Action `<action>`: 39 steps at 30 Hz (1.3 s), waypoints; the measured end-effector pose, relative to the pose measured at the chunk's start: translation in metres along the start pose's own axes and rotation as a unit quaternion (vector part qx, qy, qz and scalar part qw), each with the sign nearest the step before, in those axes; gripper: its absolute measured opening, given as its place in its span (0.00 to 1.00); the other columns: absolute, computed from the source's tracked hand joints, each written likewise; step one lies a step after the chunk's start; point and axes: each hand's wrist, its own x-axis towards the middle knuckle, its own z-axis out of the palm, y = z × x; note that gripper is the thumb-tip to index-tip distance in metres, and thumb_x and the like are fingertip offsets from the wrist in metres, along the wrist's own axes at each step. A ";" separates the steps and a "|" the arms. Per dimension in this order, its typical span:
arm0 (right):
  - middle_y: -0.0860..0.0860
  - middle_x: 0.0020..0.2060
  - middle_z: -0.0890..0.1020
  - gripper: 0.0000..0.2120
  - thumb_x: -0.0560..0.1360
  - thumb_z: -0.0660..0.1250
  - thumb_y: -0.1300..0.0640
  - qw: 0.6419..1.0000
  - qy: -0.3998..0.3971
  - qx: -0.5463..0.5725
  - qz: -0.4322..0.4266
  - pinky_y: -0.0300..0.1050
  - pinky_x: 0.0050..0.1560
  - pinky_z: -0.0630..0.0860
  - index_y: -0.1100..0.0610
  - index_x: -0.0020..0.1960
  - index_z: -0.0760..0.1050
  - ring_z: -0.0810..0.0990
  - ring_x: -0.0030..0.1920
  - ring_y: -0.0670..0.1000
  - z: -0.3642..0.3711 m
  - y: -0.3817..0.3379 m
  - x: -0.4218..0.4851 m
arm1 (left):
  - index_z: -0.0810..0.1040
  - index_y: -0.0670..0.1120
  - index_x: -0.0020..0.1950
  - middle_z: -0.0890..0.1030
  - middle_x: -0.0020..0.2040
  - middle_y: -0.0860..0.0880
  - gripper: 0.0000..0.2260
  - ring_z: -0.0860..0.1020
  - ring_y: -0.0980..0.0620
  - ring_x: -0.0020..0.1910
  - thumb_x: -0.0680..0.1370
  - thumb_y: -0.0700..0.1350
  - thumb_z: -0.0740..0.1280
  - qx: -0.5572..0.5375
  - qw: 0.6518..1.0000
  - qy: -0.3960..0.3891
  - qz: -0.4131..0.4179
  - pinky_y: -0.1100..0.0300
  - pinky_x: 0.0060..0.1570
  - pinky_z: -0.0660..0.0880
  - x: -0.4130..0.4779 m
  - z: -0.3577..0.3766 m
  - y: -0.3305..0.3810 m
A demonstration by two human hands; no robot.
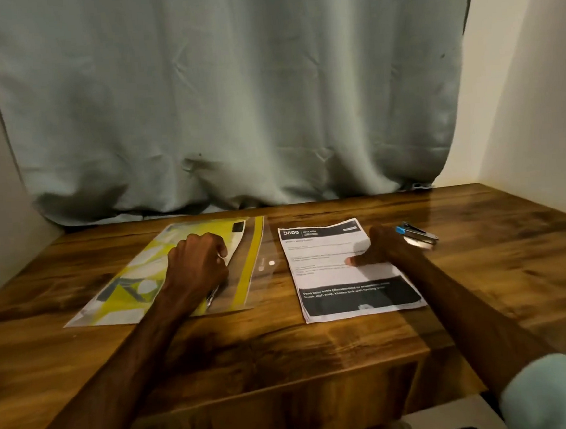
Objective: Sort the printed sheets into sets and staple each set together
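Note:
A clear plastic folder [246,278] with a yellow and white patterned sheet [135,287] inside lies on the left of the wooden table [285,342]. My left hand [196,267] rests on it, fingers curled at the sheet's right edge. A stack of white printed sheets [351,276], headed "3800" with a black band near the bottom, lies to the right. My right hand [384,247] sits at the stack's right edge, its thumb pressed on the top page. A silver stapler with a blue tip [417,234] lies just behind that hand, partly hidden.
A grey-green curtain [225,100] hangs along the table's far edge. Pale walls close in on both sides. The table's front edge runs close to my body, with bare wood in front of the papers.

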 end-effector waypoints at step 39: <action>0.53 0.52 0.87 0.18 0.74 0.76 0.46 0.951 -0.102 0.290 -0.039 0.55 0.64 0.78 0.55 0.59 0.83 0.85 0.54 0.58 -0.028 -0.008 0.019 | 0.83 0.51 0.57 0.86 0.49 0.45 0.14 0.82 0.40 0.50 0.74 0.41 0.69 -0.078 0.988 0.130 -0.039 0.49 0.49 0.80 0.002 -0.017 0.003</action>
